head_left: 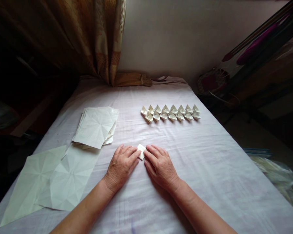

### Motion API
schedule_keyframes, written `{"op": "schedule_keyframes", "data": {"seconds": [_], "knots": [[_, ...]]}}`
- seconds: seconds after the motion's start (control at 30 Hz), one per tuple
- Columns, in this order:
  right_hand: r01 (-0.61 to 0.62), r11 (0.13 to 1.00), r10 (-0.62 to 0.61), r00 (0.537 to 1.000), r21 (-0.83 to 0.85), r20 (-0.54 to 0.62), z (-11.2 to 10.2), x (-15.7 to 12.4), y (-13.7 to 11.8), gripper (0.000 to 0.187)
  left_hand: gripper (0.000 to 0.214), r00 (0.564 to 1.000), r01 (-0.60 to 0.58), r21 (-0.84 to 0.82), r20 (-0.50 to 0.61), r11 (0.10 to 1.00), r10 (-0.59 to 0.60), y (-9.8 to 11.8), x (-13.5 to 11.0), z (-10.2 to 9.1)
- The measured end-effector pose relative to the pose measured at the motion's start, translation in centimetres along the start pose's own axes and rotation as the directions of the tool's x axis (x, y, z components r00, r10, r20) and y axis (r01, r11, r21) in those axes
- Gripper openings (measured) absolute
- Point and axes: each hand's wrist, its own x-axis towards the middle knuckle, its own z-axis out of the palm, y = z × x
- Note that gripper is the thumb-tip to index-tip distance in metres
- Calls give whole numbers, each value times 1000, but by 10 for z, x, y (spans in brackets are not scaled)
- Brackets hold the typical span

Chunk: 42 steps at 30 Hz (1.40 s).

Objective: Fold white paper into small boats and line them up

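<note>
Folded paper (141, 152): a small pale piece lying corner-on between the two hands, well in from the left and right edges of the cloth-covered surface (136, 131)
Weight: judged very light, so a draught or a brushing finger could shift it
Stiffness: the layers probably make it firmer than one sheet, yet it should crease easily and could tear if pulled hard
Slip: dry paper on smooth cloth will likely slide unless steadied
Hold points: best taken lightly at its left and right corners, leaving the far and near corners free
Left hand (122, 165): palm down, fingertips at the paper's left side; cannot tell whether they pinch it or only press
Right hand (161, 166): palm down, fingers loosely bent, tips at the paper's right side; pinch or light touch cannot be told
Pointed paper shapes (173, 116): two close rows toward the surface's far right corner, their hollows probably easy to crush
Sheet stack (94, 126): creased squares near the left edge, with loose sheets (70, 177) closer to the near left corner, partly overlapping
Hidden: both thumbs' grip, the paper's underside and its inner folds
Cut off: the surface's near edge
Hard to make out: the dark left side and what the plastic bag (279, 175) beyond the right edge contains
</note>
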Motion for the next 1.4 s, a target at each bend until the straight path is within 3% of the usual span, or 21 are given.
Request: {"op": "schedule_keyframes", "data": {"seconds": [0.2,0.4,0.7,0.93,1.23,1.4], "knots": [[-24,999,24,1000,33,-6,0,0,0,31,19,995,-97,16,-5,995,97,-5,13,-2],[21,999,-21,1000,38,-5,-3,6,10,26,18,985,-141,17,-95,990,142,-7,13,3],[129,991,-126,988,37,-86,-1,23,28,12,17,986,-83,12,-143,997,83,-3,15,3],[108,991,-101,991,74,-93,1,23,31,10,16,989,4,43,-149,999,3,-4,9,2],[81,992,-70,992,96,-109,3,22,32,11,14,986,-26,66,-164,997,36,-3,7,-2],[38,995,-28,994,92,-106,3,23,33,10,14,993,71,-19,-90,997,-72,-4,8,-1]]}}
